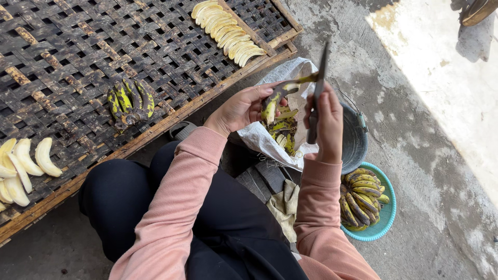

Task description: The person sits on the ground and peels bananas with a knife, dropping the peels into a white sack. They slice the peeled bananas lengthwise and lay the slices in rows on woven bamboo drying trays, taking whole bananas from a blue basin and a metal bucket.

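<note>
At the centre of the frame a spotted banana (pixel 274 98) is pinched in the left hand (pixel 244 108), fingers curled around its lower part, while its stem end points up and right toward the knife (pixel 317 91). The knife is gripped in the closed right hand (pixel 324 122), blade upright; much of the handle is hidden in the fist, and whether the blade touches the banana's tip is hard to make out. Just below the hands a white sack (pixel 270 142) is seen, holding peels (pixel 282 129), its lower part hidden behind the pink sleeves. A dark metal bucket (pixel 355 137) is partly covered by the right hand and the sack. At the lower right a turquoise basket (pixel 386 207) is filled with a bunch of unpeeled bananas (pixel 360 197), its left rim cut off by the sleeve.

The upper left of the frame is taken up by a woven bamboo tray (pixel 78 57), cut off by the frame's edges. On it a small bunch of dark bananas (pixel 129 101) is laid, a row of peeled bananas (pixel 228 28) near the top centre, and more peeled bananas (pixel 23 166) at the left edge, some cropped. A crumpled cloth (pixel 282 202) and grey blocks are glimpsed between the arms. The ground is rough grey concrete (pixel 415 129), sunlit at the upper right
</note>
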